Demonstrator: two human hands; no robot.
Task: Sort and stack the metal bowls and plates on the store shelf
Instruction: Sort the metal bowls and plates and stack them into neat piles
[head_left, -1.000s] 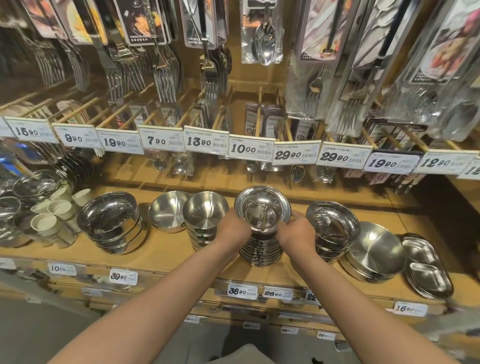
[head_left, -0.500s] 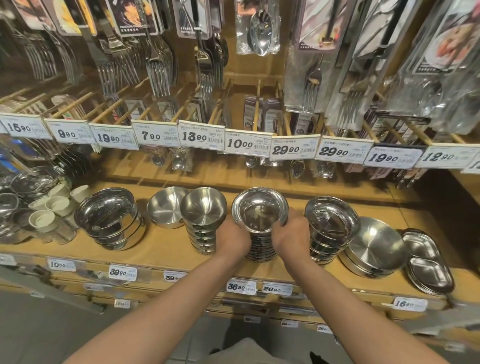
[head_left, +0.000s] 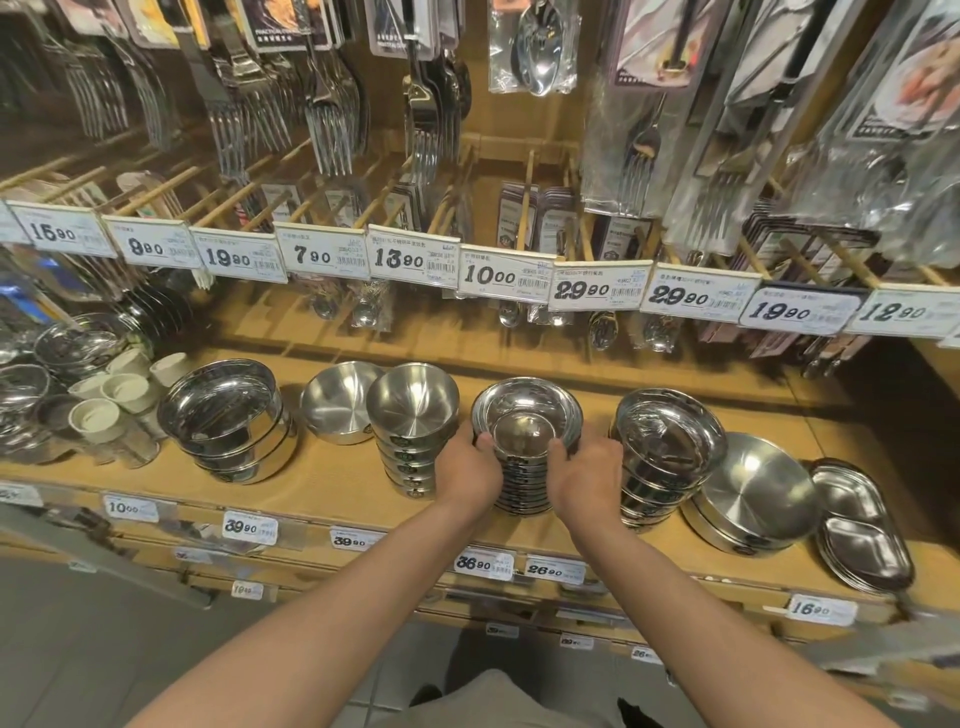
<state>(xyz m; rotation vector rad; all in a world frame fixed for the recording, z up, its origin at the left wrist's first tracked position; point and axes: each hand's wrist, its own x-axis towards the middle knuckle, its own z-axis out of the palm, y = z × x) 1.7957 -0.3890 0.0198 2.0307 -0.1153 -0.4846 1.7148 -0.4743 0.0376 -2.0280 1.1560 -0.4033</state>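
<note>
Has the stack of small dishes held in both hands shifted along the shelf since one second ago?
No. The stack of small dishes sits above the 36.90 price tag as before.

Left hand (head_left: 470, 470) and right hand (head_left: 587, 475) grip the middle stack of small metal dishes (head_left: 525, 441); shelf (head_left: 332, 478) beneath.

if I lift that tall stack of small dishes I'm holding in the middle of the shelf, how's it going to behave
The stack of small dishes is tall and narrow, so it may lean or topple. The polished steel looks slippery, so loose dishes could slide apart. Many layers probably make it heavy for its size; left hand and right hand flank it.
</note>
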